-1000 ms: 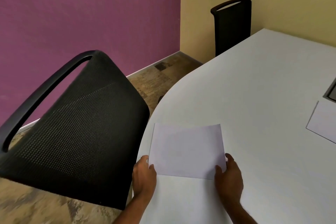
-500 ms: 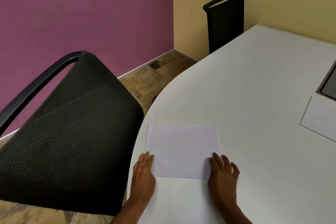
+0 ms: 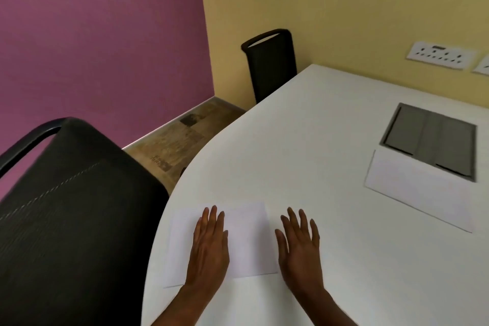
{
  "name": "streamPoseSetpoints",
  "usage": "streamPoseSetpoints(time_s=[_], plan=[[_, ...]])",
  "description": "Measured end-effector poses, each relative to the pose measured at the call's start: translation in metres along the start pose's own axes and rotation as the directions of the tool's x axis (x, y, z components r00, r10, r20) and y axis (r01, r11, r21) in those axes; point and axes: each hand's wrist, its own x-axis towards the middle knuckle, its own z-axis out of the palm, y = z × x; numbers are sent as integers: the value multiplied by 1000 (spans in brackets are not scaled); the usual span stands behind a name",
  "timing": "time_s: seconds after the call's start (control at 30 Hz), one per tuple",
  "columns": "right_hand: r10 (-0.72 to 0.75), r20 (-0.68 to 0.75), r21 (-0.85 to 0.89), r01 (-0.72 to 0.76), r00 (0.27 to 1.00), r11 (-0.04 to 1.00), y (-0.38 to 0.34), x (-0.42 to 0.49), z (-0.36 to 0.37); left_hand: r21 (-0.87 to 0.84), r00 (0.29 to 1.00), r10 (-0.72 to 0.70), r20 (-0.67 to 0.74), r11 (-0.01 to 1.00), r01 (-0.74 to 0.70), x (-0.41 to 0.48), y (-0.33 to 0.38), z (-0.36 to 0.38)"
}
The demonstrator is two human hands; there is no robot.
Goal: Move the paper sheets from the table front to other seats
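I see the left hand (image 3: 209, 249) flat, fingers spread, on the paper sheet (image 3: 243, 241); right hand (image 3: 300, 249) splayed at its right edge, holding nothing

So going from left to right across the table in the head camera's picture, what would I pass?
Near black chair → left hand flat on a paper sheet → right hand → second paper sheet, just below the grey panel.
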Motion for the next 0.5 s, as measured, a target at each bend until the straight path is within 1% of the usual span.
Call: streamPoseSetpoints(time_s=[0.13,0.37,0.5], plan=[[-12,-78,-5,12,997,1000,22,10,-51,16,992,128,-11,992,-128,21,53,-4],[1,-214,-78,-18,977,997,76,17,-155,-25,957,282,-62,959,-284,44,167,-11],[15,-302,-112,-51,953,992,107,15,-209,-66,936,345,-74,935,-349,52,231,-13]])
